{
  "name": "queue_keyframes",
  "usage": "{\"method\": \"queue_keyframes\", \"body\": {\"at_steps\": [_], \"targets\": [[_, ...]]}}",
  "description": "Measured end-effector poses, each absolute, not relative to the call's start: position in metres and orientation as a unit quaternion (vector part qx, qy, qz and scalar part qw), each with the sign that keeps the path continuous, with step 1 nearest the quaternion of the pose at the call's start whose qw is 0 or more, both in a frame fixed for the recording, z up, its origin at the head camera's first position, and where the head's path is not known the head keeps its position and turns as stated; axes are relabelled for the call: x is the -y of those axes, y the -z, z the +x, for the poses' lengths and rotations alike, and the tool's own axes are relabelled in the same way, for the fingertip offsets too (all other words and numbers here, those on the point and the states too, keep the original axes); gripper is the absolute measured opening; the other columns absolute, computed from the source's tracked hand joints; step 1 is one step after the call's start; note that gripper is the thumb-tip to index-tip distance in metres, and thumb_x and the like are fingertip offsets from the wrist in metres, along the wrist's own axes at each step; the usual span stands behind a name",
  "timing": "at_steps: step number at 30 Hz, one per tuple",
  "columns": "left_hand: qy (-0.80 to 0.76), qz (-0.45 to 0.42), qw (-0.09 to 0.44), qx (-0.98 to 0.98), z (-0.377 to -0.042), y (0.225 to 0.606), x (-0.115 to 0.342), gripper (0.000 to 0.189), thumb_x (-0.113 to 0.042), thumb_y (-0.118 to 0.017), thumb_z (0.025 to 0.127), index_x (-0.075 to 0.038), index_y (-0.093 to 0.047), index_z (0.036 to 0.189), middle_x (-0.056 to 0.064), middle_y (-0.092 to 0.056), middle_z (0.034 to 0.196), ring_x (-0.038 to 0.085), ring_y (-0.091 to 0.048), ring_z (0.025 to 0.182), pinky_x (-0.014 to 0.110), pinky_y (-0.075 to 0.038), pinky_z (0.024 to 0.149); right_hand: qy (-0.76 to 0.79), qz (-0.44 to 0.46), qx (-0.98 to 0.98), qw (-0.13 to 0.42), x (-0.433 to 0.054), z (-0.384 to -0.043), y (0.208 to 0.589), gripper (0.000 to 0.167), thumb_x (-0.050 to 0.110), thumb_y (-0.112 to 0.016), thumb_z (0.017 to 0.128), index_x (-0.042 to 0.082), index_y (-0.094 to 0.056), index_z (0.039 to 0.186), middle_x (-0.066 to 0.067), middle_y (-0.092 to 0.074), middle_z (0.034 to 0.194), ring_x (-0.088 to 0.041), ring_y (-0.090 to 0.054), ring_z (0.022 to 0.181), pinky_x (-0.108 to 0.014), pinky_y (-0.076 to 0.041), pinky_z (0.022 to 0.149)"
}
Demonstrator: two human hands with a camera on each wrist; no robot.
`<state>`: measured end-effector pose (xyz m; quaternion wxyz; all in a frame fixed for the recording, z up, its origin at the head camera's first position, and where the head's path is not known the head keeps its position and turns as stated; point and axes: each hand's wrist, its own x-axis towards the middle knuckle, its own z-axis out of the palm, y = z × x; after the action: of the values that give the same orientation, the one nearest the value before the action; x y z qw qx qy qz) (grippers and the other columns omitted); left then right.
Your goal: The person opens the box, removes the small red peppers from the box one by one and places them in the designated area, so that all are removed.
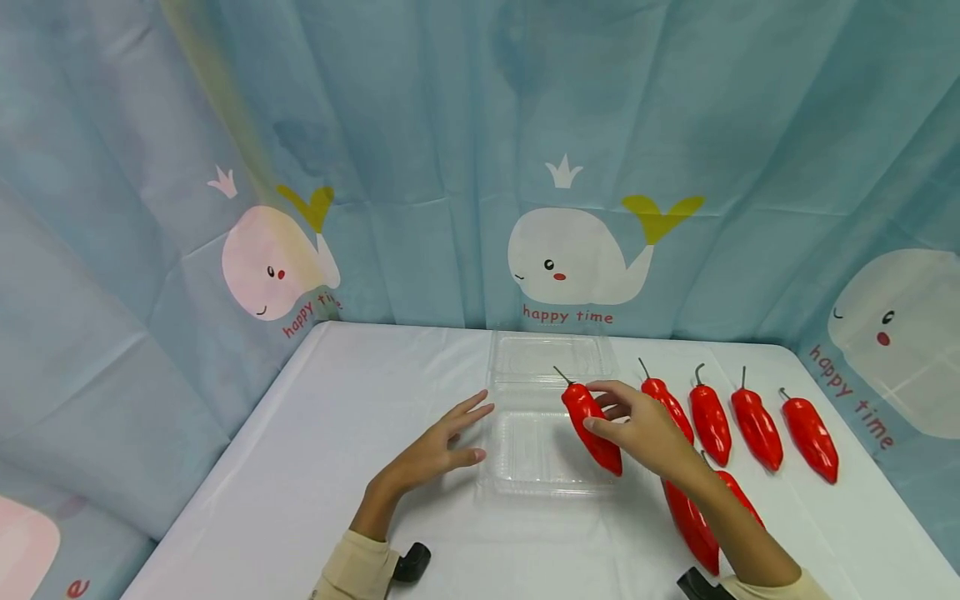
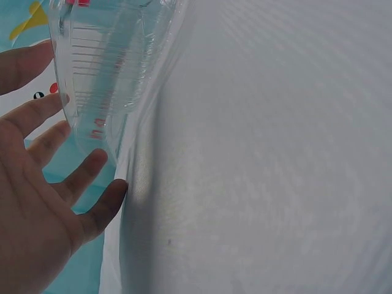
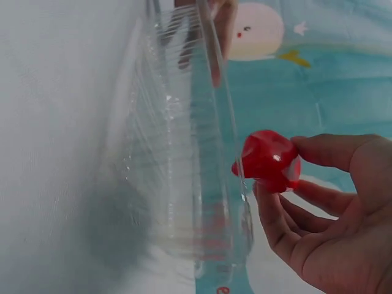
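My right hand (image 1: 637, 423) pinches a glossy red chili pepper (image 1: 590, 425) between thumb and fingers, its thin stem pointing up and left. The pepper hangs over the right part of a clear plastic clamshell box (image 1: 517, 454), whose lid (image 1: 551, 354) lies folded back behind it. In the right wrist view the pepper (image 3: 266, 159) appears end-on just above the box rim (image 3: 229, 141). Spread fingers of my left hand (image 1: 431, 450) are by the box's left side. In the left wrist view, the hand (image 2: 43, 184) is at the box edge (image 2: 67, 92); whether it touches is unclear.
Right of the box, several red chili peppers (image 1: 756, 429) lie on the white table (image 1: 300, 467). A few lie partly under my right forearm, one of them a long pepper (image 1: 693, 529). A blue curtain with whales (image 1: 420, 167) hangs behind the table.
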<state>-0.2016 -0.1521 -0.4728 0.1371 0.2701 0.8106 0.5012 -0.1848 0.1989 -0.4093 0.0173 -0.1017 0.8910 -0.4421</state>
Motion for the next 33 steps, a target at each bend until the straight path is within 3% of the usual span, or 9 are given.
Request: {"method": "queue_keyframes", "body": {"at_steps": [17, 26, 33], "targets": [[-0.499, 0.278, 0.131, -0.810, -0.202, 0.474, 0.151, 0.071, -0.020, -0.067, 0.102, -0.013, -0.037, 0.166, 0.001, -0.015, 0.179, 0.036, -0.016, 0.163, 0.068, -0.025, 0.125, 0.424, -0.076, -0.902, -0.019, -0.241, -0.156, 0.395, 0.063, 0.037, -0.077, 0.098, 0.015, -0.054, 0.153, -0.015, -0.066, 0.136, -0.035, -0.065, 0.118, -0.033, -0.062, 0.080], [-0.499, 0.278, 0.132, -0.810, -0.202, 0.473, 0.150, 0.070, -0.021, -0.067, 0.102, -0.014, -0.038, 0.166, 0.001, -0.016, 0.179, 0.035, -0.017, 0.163, 0.069, -0.026, 0.125, 0.416, -0.042, -0.908, -0.016, -0.269, -0.141, 0.393, 0.071, 0.040, -0.075, 0.098, 0.012, -0.048, 0.158, -0.025, -0.061, 0.142, -0.047, -0.061, 0.124, -0.049, -0.066, 0.081], [-0.500, 0.279, 0.131, -0.809, -0.203, 0.474, 0.151, 0.070, -0.020, -0.066, 0.102, -0.014, -0.037, 0.166, 0.002, -0.015, 0.179, 0.036, -0.018, 0.163, 0.070, -0.027, 0.124, 0.412, -0.018, -0.911, -0.016, -0.291, -0.136, 0.397, 0.076, 0.036, -0.076, 0.098, 0.005, -0.044, 0.159, -0.032, -0.056, 0.144, -0.052, -0.060, 0.123, -0.049, -0.067, 0.078]]}}
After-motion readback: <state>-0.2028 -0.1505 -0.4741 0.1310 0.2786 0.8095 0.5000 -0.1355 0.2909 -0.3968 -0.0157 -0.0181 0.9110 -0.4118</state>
